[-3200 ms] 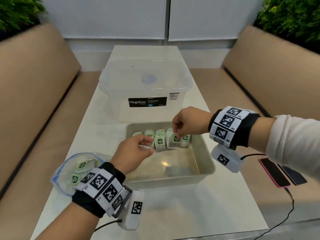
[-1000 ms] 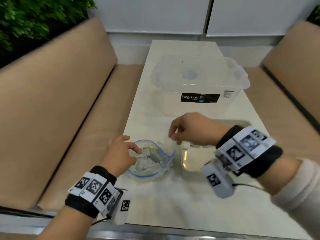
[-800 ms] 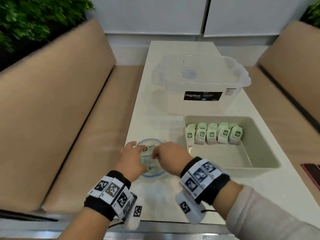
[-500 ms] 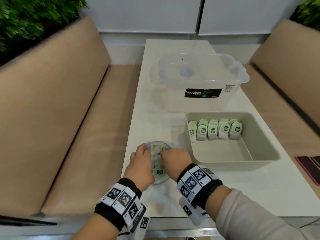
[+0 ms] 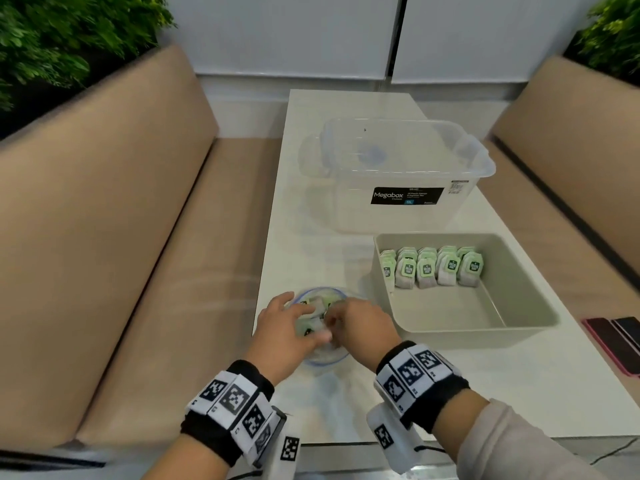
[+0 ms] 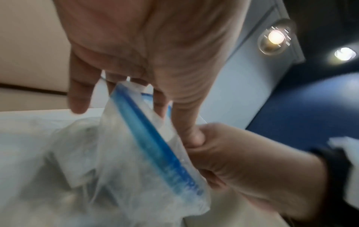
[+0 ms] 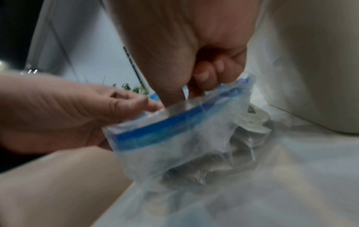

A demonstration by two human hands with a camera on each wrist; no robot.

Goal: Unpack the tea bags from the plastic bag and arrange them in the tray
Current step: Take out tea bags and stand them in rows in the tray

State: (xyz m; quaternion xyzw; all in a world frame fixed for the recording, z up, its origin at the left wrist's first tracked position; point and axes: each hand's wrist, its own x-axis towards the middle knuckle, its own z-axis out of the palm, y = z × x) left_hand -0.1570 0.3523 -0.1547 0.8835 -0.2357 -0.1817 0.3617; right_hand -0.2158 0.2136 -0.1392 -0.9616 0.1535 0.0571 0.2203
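A clear plastic bag with a blue zip rim stands on the white table, near its left edge, with tea bags inside. My left hand pinches the rim on the left side. My right hand curls over the rim's right end, thumb dipped into the mouth; whether it also holds a tea bag is hidden. The grey tray lies to the right of the bag. A row of green-tagged tea bags stands along its far side.
A clear Megabox bin stands behind the tray. Two phones lie at the table's right edge. Tan benches run along both sides, and the table's front edge is close under my wrists.
Both hands have left the tray and come to the plastic bag at the left. My head has turned left, so the bag is now in the middle of the view.
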